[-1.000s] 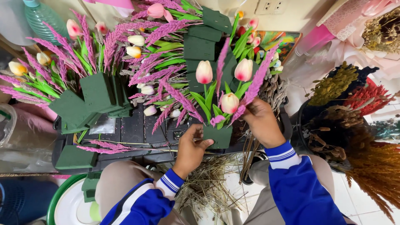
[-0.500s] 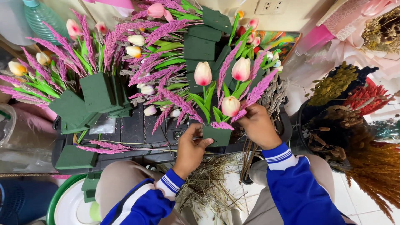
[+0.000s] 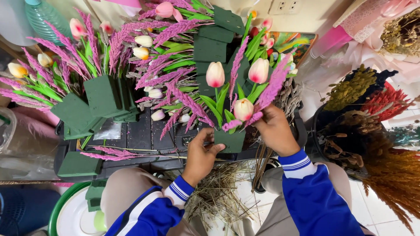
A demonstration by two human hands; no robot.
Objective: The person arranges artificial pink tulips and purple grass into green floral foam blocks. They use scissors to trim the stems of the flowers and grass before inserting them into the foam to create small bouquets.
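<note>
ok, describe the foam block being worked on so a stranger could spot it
Start at the black crate in front of the person's knees. At its near edge, the left hand steadies a small dark green foam block. Unlike its neighbours, it is held, and the right hand touches its pink plumes.

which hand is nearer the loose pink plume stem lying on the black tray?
Left. The left hand grips the green foam block just right of the stem; the right hand is farther right, beyond the block.

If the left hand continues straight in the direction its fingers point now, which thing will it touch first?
The left hand points up and to the right, and its fingertips already lie against the green foam block holding the tulips. So the block probably comes first, with the pink plume stems above it; depth is unclear.
</note>
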